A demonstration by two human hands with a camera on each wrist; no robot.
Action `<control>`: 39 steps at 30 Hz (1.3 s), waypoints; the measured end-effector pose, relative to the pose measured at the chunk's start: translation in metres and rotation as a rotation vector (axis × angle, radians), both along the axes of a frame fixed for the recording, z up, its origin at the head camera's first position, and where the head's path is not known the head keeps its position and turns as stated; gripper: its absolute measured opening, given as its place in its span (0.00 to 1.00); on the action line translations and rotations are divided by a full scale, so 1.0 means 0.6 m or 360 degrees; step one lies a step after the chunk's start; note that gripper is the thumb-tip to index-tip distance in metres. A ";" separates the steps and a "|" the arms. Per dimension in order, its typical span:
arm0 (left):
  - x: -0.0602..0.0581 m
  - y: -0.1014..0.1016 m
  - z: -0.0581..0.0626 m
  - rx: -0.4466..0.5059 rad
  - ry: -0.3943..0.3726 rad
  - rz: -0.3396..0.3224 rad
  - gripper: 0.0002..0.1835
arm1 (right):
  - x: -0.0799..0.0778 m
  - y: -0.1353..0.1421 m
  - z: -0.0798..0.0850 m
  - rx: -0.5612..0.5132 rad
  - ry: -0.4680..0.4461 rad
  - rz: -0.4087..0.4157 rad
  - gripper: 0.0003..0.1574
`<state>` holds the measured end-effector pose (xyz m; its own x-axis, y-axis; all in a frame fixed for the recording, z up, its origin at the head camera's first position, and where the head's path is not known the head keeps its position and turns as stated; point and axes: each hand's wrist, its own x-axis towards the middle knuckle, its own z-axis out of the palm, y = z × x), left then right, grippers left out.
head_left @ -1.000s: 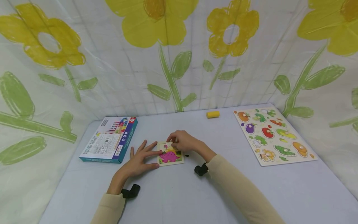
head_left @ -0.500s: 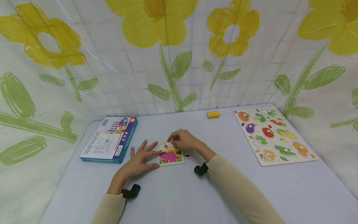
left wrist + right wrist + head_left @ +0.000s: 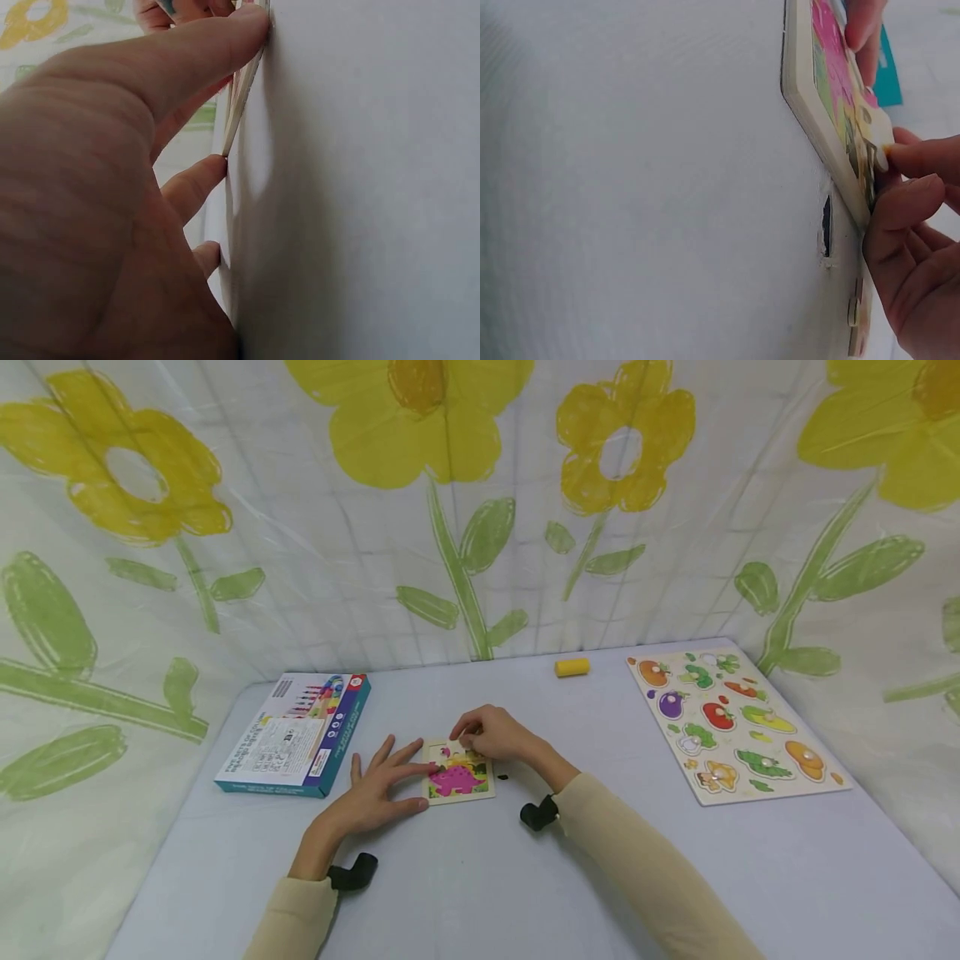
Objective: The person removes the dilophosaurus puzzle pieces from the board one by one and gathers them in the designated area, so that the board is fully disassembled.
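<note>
At the middle of the pale surface (image 3: 457, 893), a small dinosaur puzzle (image 3: 454, 780) is laid flat, with a box (image 3: 292, 735) placed to its left and a vegetable board (image 3: 738, 727) well to its right. The puzzle's left side is touched by the left hand (image 3: 371, 793), whose fingers are spread, the thumb set by the near left corner. At the far right corner, a puzzle piece (image 3: 881, 159) seems to be pinched between the thumb and forefinger of the right hand (image 3: 495, 735); how far it is lifted cannot be told, since it is mostly covered. For this step, the puzzle is best held steady by light pressure from the left, while the piece is lined up squarely and pressed down evenly, not forced at an angle. The pink dinosaur is shown with its feet toward the near side and its body stretched left to right. No clear long axis is given by the nearly square outline.
</note>
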<state>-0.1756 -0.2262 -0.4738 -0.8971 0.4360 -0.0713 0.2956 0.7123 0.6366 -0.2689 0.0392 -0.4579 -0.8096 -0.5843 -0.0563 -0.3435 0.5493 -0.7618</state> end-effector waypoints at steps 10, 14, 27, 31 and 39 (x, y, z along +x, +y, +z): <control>0.008 0.017 0.012 -0.0166 -0.0042 -0.0087 0.27 | 0.004 -0.004 0.002 0.0031 0.0024 -0.0014 0.13; 0.009 0.021 0.013 -0.0237 -0.0057 -0.0060 0.27 | 0.005 -0.003 0.001 0.0022 0.0018 -0.0029 0.13; 0.010 0.019 0.014 -0.0214 -0.0070 -0.0062 0.27 | 0.001 0.000 0.000 -0.0003 -0.0012 -0.0069 0.13; 0.009 0.018 0.013 -0.0201 -0.0070 -0.0070 0.27 | -0.002 0.011 0.001 -0.0033 -0.0030 -0.0080 0.13; 0.010 0.016 0.013 -0.0162 -0.0082 -0.0093 0.26 | -0.008 0.052 0.011 -0.0094 -0.0096 -0.0107 0.13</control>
